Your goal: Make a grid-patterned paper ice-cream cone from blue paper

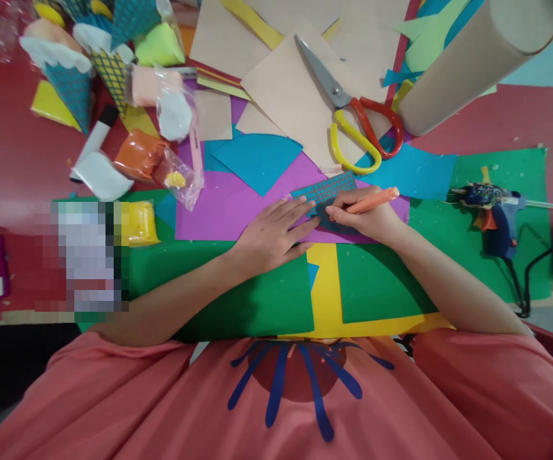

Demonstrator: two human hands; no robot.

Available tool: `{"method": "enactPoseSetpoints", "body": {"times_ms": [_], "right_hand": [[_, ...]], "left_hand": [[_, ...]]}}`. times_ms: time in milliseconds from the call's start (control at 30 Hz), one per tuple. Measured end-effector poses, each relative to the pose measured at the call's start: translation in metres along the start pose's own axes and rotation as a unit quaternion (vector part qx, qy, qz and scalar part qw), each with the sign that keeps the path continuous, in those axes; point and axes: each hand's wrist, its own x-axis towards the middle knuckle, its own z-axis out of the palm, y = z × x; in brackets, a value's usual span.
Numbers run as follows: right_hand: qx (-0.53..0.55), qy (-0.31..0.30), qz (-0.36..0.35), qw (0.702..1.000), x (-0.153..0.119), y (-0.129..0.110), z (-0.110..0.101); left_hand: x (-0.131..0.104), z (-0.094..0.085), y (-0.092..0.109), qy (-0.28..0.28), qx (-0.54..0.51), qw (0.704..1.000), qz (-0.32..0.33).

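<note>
My left hand [271, 236] presses flat on a small blue sheet [334, 188] patterned with a reddish grid while my right hand [365, 214] grips an orange pen [374, 200] over it, atop purple paper [228, 211] in the head view. Just beyond, scissors [348, 108] with one red and one yellow handle lie open on pale sheets [276, 76], near a thick beige roll [472, 64] leaning at a slant. A blue glue gun [504, 220] rests on green paper [530, 179] to the right, and cone shapes topped with white [68, 73] crowd the far left corner.

Red tabletop [458, 121], pale front edge [22, 316]
</note>
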Motion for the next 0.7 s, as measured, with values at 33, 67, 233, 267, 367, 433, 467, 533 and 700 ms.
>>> {"method": "enactPoseSetpoints", "body": {"times_ms": [33, 67, 233, 267, 367, 433, 467, 533, 700], "right_hand": [[0.005, -0.008, 0.0, 1.0, 0.0002, -0.0001, -0.0006], [0.013, -0.015, 0.001, 1.0, 0.0004, -0.0002, -0.0014], [0.071, 0.015, 0.015, 0.997, 0.0014, -0.0007, -0.0044], [0.075, 0.032, 0.014, 0.997, 0.0013, -0.0008, -0.0043], [0.067, 0.054, 0.001, 0.996, 0.0004, -0.0008, -0.0029], [0.046, 0.042, -0.007, 0.998, -0.0001, -0.0004, -0.0014], [0.034, 0.035, -0.01, 0.999, -0.0002, -0.0001, -0.0007], [0.011, 0.028, -0.015, 0.999, -0.0003, 0.0006, 0.0005], [-0.028, 0.028, -0.022, 0.999, -0.0003, 0.0011, 0.0014]], "left_hand": [[0.0001, 0.0, 0.0, -0.005, -0.001, 1.0, -0.002], [0.0001, 0.0001, 0.0001, -0.008, -0.002, 1.0, -0.004], [-0.0017, 0.0024, -0.0001, 0.014, -0.003, 1.0, 0.002], [-0.0023, 0.003, -0.0002, 0.016, -0.003, 1.0, 0.002], [-0.0034, 0.0038, -0.0005, 0.011, -0.009, 1.0, -0.005], [-0.0035, 0.0034, -0.0003, 0.008, -0.012, 1.0, -0.008], [-0.0033, 0.0031, -0.0001, 0.008, -0.013, 1.0, -0.007], [-0.003, 0.0022, 0.0003, 0.009, -0.013, 1.0, -0.006], [-0.0023, 0.001, 0.0003, -0.005, -0.011, 1.0, -0.01]]}}
